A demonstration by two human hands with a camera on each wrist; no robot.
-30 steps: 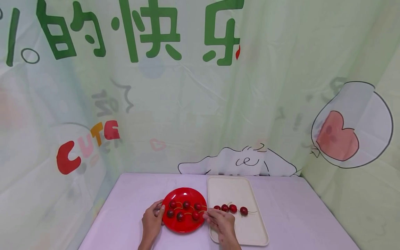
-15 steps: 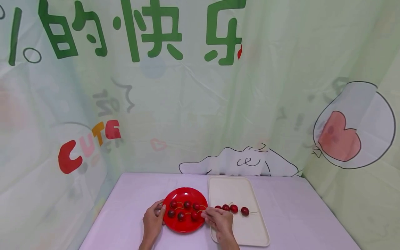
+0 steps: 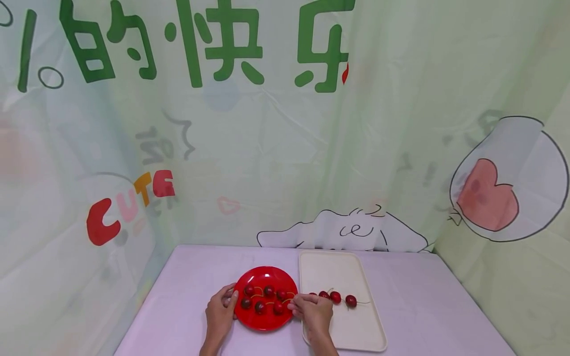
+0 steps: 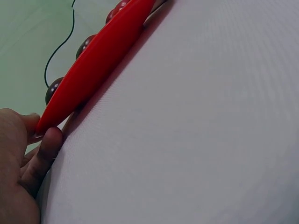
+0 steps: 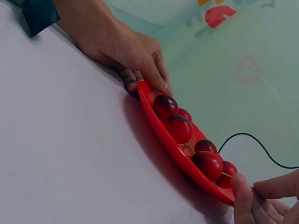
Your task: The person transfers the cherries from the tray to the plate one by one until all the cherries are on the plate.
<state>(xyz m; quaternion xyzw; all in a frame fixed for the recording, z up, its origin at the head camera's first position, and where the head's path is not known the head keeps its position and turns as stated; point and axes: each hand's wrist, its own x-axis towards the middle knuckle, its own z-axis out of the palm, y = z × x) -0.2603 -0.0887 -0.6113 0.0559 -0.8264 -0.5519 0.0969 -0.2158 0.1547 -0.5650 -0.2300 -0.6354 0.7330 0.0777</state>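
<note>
A red plate [image 3: 266,324] bears several dark red cherries [image 3: 260,307] with stems, set in two rough rows. My left hand [image 3: 219,316] grips the plate's left rim, thumb above and fingers at the outer edge; in the left wrist view the thumb and a finger pinch the rim. At the right rim my right hand [image 3: 315,314] has its thumb and forefinger together on the stem of the lower right cherry [image 3: 278,308]. The right wrist view shows that stem running to the fingertips of the right hand [image 5: 266,198].
A cream rectangular tray [image 3: 356,336] lies right of the plate, partly under my right hand. Several cherries [image 3: 351,301] lie across its middle in a row, the leftmost partly hidden by the hand. A pale lilac cloth [image 3: 418,306] covers the table; printed curtains [image 3: 285,148] enclose it.
The two rightmost cherries on the plate have shifted slightly left, and my right hand has moved a little left with them. My left hand keeps its grip on the rim.
</note>
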